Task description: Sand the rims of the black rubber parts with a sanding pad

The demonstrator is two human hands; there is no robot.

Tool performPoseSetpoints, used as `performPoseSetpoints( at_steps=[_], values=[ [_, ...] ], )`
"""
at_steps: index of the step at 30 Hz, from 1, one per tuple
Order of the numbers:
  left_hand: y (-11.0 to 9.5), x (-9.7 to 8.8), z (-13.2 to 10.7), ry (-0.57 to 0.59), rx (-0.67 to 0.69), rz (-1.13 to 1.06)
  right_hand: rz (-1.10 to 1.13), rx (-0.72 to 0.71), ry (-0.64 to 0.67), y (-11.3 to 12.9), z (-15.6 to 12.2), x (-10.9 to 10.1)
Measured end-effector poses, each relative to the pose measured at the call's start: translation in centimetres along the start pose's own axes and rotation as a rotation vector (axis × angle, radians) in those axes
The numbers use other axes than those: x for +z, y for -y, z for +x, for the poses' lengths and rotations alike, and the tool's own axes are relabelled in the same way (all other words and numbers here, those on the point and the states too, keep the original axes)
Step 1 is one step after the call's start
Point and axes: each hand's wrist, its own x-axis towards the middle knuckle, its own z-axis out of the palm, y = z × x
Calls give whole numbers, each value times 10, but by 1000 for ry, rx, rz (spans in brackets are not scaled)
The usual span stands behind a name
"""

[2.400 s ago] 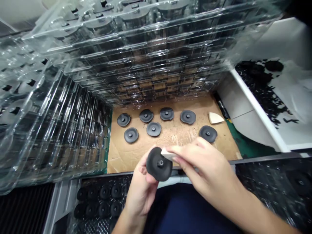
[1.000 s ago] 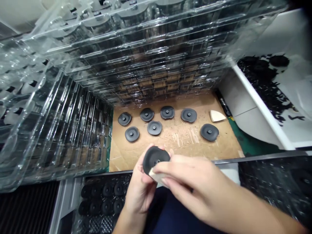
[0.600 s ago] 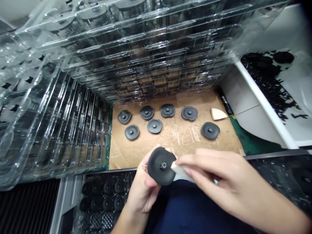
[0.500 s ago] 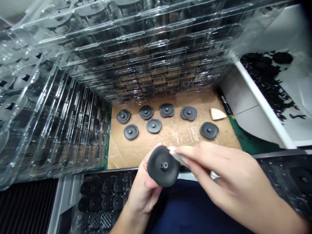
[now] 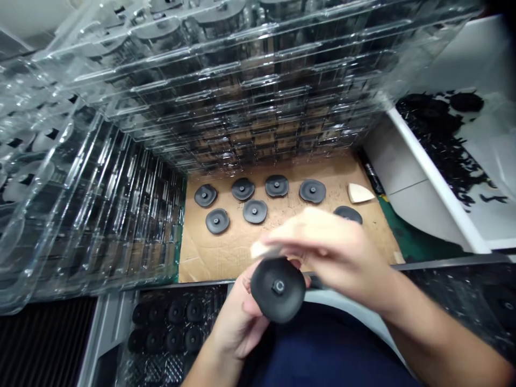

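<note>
My left hand (image 5: 237, 317) grips a black rounded disc (image 5: 288, 301) with a small raised hub at its centre, tilted toward me just above the bench's front edge. Blurred by motion, my right hand (image 5: 326, 247) is closed over the disc's upper edge. It pinches a small pale wedge-like piece (image 5: 262, 250), partly hidden by the fingers; contact with the disc is hard to make out. Behind my hands, several similar black discs (image 5: 255, 211) lie hub-up on a brown cardboard sheet (image 5: 209, 258). A cream wedge-shaped piece (image 5: 360, 193) lies at the cardboard's right side.
Tall stacks of clear plastic trays (image 5: 250, 91) stand behind and to the left. On the right is a white bin (image 5: 443, 177) with small black pieces. A dark marker-like stick (image 5: 373, 174) lies beside it. Below left, a tray holds several black discs (image 5: 175, 312).
My right hand has swept left and slightly up across the disc's top edge with the pale piece. The held disc has shifted slightly down and right; the disc at right is now partly covered.
</note>
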Motion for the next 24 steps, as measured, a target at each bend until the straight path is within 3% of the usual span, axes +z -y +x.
performPoseSetpoints(
  at_steps=[2, 5, 9, 13, 15, 17, 20, 22, 24],
  values=[
    [-2, -1, -1, 71, 22, -85, -66, 226, -78, -16, -8, 1],
    [-4, -5, -2, 133, 43, -140, -36, 424, -45, -41, -34, 22],
    [-4, -9, 0, 64, 41, -145, -20, 461, -22, -63, -71, 57],
    [-4, -5, 2, -16, 25, -134, -38, 544, -123, -49, -63, 47],
    [-2, -4, 5, -83, 47, -106, -46, 522, -221, -26, -45, 32],
    [1, -4, 7, -132, 82, -72, -29, 339, -271, -1, -27, 20],
    [3, -6, 9, -145, 120, -30, 49, 138, -66, 24, -8, 16],
    [3, -6, 9, -176, 144, -9, 76, 178, 125, 26, -2, 19],
    [3, -4, 8, -193, 150, 7, 24, 201, 105, 22, 2, 24]
  ],
)
